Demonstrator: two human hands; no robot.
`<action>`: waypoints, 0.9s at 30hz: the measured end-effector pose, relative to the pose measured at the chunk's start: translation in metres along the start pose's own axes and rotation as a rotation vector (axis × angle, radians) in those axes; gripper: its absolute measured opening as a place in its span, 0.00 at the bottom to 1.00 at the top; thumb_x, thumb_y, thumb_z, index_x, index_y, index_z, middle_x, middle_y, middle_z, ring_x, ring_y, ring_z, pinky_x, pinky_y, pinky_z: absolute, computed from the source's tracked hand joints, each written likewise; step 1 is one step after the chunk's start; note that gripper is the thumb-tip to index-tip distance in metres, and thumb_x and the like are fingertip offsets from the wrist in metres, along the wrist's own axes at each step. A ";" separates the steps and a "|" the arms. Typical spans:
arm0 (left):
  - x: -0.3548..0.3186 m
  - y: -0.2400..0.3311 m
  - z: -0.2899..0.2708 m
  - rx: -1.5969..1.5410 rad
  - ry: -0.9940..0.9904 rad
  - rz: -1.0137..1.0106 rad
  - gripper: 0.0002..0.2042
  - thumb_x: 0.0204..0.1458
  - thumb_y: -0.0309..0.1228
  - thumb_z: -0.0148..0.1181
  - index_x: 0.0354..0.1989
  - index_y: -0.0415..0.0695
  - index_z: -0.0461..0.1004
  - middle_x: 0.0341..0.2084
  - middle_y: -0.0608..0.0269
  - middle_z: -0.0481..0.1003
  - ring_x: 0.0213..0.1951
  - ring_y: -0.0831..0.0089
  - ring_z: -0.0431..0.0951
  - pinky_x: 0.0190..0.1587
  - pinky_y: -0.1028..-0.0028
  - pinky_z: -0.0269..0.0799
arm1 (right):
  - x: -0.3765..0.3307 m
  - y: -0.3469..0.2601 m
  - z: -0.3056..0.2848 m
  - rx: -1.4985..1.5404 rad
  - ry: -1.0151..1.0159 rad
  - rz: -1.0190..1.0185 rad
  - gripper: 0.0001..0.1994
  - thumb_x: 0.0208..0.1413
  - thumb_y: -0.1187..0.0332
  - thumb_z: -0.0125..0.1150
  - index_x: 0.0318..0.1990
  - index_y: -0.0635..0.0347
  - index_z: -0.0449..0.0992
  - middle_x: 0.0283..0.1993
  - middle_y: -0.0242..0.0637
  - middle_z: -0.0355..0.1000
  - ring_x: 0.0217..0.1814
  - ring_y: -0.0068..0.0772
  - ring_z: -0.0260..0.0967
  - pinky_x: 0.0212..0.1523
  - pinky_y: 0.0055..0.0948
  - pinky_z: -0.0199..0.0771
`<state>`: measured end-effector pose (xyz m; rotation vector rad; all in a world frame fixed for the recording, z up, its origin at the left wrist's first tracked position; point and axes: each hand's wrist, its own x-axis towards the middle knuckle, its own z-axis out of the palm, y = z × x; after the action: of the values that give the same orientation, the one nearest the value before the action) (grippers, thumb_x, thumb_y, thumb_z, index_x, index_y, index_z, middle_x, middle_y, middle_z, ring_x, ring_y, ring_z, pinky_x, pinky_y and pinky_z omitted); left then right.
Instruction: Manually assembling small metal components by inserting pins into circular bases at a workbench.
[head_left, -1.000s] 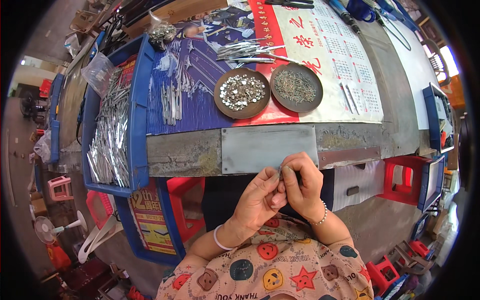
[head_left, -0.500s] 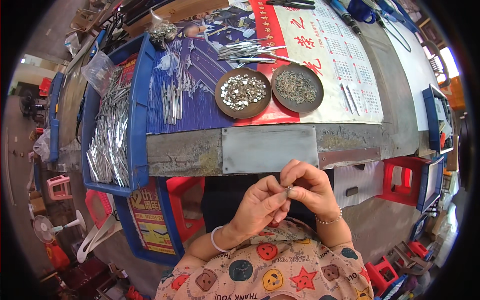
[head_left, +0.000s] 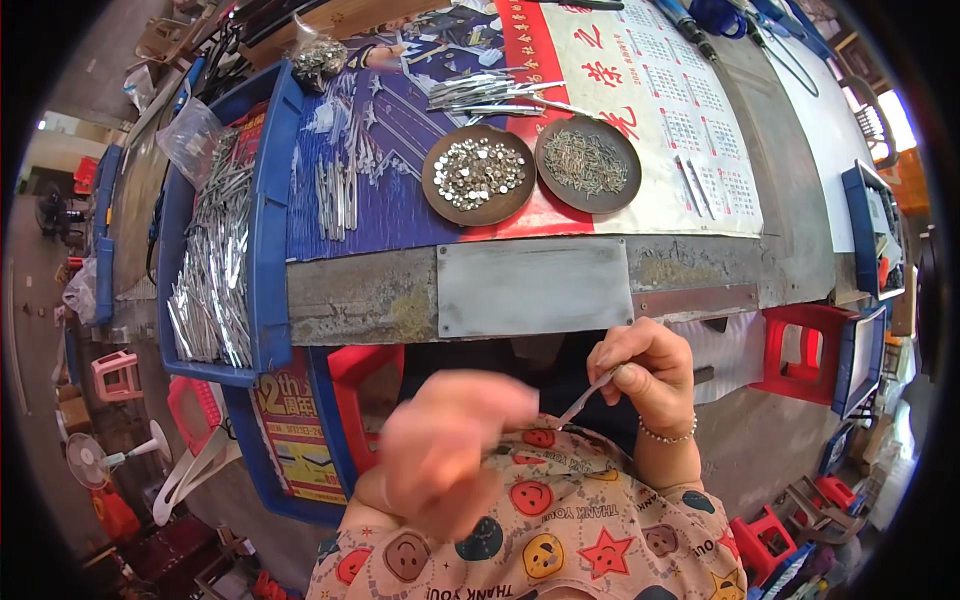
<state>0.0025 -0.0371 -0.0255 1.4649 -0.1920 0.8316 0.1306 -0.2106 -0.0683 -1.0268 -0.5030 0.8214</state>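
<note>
silver metal strip (head_left: 588,400) sits pinched between the thumb and fingers of the right hand (head_left: 648,375), slanting down leftward on the near side of the worktable (head_left: 350,300). the left hand (head_left: 445,440), apart from the right, is blurred; i can't tell if it grips anything. beyond, one brown dish (head_left: 490,217) holds shiny round bits (head_left: 482,172), another (head_left: 597,205) thin pins (head_left: 588,163).

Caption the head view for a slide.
Right hand pinches a thin silvery piece beside a blurred left hand, before a workbench with two round dishes of small parts.
</note>
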 end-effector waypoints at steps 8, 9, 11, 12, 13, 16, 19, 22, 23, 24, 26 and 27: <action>0.029 0.072 0.016 -0.614 0.109 0.454 0.10 0.55 0.28 0.56 0.45 0.51 0.70 0.47 0.70 0.67 0.46 0.75 0.70 0.46 0.65 0.72 | -0.005 0.007 0.012 0.050 0.000 -0.029 0.07 0.55 0.73 0.58 0.36 0.68 0.71 0.32 0.39 0.69 0.26 0.19 0.64 0.25 0.16 0.66; 0.033 0.067 0.018 -0.687 0.064 0.502 0.10 0.54 0.26 0.56 0.44 0.49 0.70 0.44 0.70 0.67 0.43 0.77 0.71 0.43 0.69 0.72 | -0.007 0.008 0.013 0.058 0.020 -0.014 0.07 0.55 0.73 0.59 0.36 0.68 0.71 0.32 0.39 0.69 0.26 0.19 0.64 0.25 0.16 0.66; 0.039 0.064 0.024 -0.651 0.071 0.510 0.09 0.54 0.26 0.56 0.43 0.49 0.70 0.42 0.69 0.67 0.42 0.76 0.71 0.42 0.69 0.72 | -0.008 0.011 0.013 0.071 0.018 -0.016 0.07 0.55 0.72 0.59 0.36 0.67 0.71 0.32 0.39 0.69 0.26 0.20 0.64 0.25 0.16 0.66; 0.040 0.063 0.024 -0.622 0.078 0.513 0.08 0.54 0.27 0.56 0.42 0.48 0.69 0.41 0.69 0.66 0.41 0.75 0.71 0.40 0.69 0.72 | -0.007 0.013 0.013 0.069 0.026 -0.013 0.07 0.55 0.71 0.59 0.36 0.67 0.71 0.31 0.39 0.69 0.26 0.20 0.64 0.25 0.16 0.66; 0.039 0.064 0.020 -0.614 0.078 0.517 0.08 0.54 0.27 0.56 0.42 0.48 0.69 0.41 0.69 0.66 0.41 0.75 0.71 0.40 0.69 0.72 | -0.008 0.013 0.013 0.070 0.030 -0.012 0.08 0.55 0.71 0.59 0.36 0.67 0.71 0.31 0.39 0.69 0.26 0.20 0.65 0.25 0.16 0.67; 0.035 0.069 0.009 -0.756 -0.140 0.334 0.07 0.53 0.25 0.57 0.39 0.48 0.69 0.40 0.68 0.66 0.39 0.73 0.70 0.38 0.70 0.71 | -0.010 0.014 0.017 0.069 0.024 -0.006 0.07 0.55 0.71 0.59 0.36 0.67 0.71 0.31 0.38 0.69 0.26 0.20 0.65 0.25 0.16 0.67; 0.033 0.066 0.021 -0.658 0.121 0.464 0.08 0.50 0.21 0.59 0.35 0.47 0.69 0.37 0.67 0.67 0.38 0.73 0.70 0.37 0.72 0.71 | -0.007 0.015 0.019 0.045 0.014 -0.005 0.07 0.56 0.72 0.59 0.36 0.67 0.71 0.31 0.38 0.69 0.26 0.20 0.65 0.25 0.16 0.67; 0.043 0.066 0.030 -0.686 0.213 0.475 0.09 0.49 0.17 0.57 0.34 0.47 0.70 0.37 0.69 0.67 0.37 0.75 0.70 0.38 0.72 0.71 | -0.008 0.016 0.018 0.029 0.023 -0.003 0.07 0.56 0.72 0.58 0.36 0.67 0.71 0.30 0.38 0.69 0.26 0.20 0.65 0.25 0.17 0.67; 0.043 0.067 0.028 -0.695 0.151 0.478 0.10 0.49 0.16 0.57 0.34 0.47 0.70 0.37 0.69 0.67 0.37 0.77 0.70 0.38 0.72 0.71 | -0.007 0.016 0.019 0.028 0.020 -0.002 0.07 0.56 0.72 0.58 0.36 0.67 0.71 0.30 0.38 0.69 0.26 0.20 0.65 0.25 0.17 0.67; 0.041 0.068 0.026 -0.639 0.157 0.460 0.09 0.49 0.18 0.58 0.33 0.48 0.70 0.37 0.69 0.67 0.39 0.77 0.71 0.40 0.72 0.72 | -0.007 0.016 0.020 0.029 0.014 -0.006 0.07 0.56 0.72 0.58 0.36 0.67 0.71 0.30 0.38 0.69 0.26 0.20 0.65 0.25 0.17 0.67; 0.057 0.056 0.049 -0.576 0.413 0.717 0.07 0.50 0.22 0.60 0.34 0.49 0.70 0.38 0.69 0.68 0.41 0.76 0.71 0.42 0.69 0.72 | -0.007 0.017 0.023 0.025 0.004 -0.002 0.07 0.56 0.72 0.58 0.36 0.67 0.71 0.30 0.38 0.69 0.26 0.20 0.65 0.25 0.17 0.67; 0.064 0.051 0.057 -0.502 0.664 0.966 0.06 0.50 0.27 0.61 0.34 0.50 0.71 0.38 0.69 0.68 0.42 0.75 0.71 0.44 0.67 0.73 | -0.007 0.016 0.024 0.036 0.009 -0.002 0.07 0.56 0.71 0.59 0.36 0.67 0.71 0.30 0.38 0.69 0.26 0.21 0.65 0.26 0.17 0.67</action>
<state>0.0386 -0.0711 0.0610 0.5062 -0.5727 1.8387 0.1031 -0.1989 -0.0720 -0.9966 -0.4800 0.8206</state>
